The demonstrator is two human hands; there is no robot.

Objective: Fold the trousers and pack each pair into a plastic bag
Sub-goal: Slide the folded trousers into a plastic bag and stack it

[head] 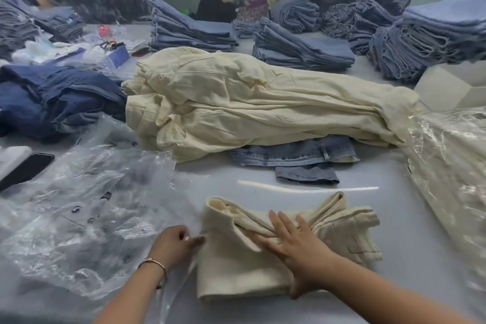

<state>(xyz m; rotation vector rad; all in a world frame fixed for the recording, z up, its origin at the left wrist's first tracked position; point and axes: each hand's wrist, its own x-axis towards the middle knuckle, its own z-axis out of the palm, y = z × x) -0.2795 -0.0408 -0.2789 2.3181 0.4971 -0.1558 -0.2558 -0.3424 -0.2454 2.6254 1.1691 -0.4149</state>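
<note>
One folded cream pair of trousers (276,252) at the near table edge is pressed flat by the right hand (297,244), fingers straight, while a plastic bag (184,265) is pinched by the left hand (175,243); bagging judged next, mouth to be opened.

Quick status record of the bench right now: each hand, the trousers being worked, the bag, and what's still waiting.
left hand: pinches the bag edge beside the folded trousers
right hand: flat, fingers straight, presses the folded trousers
folded trousers: cream, on the table, not yet bagged
bags: clear, loose heap at left
waiting: cream pile behind
</note>
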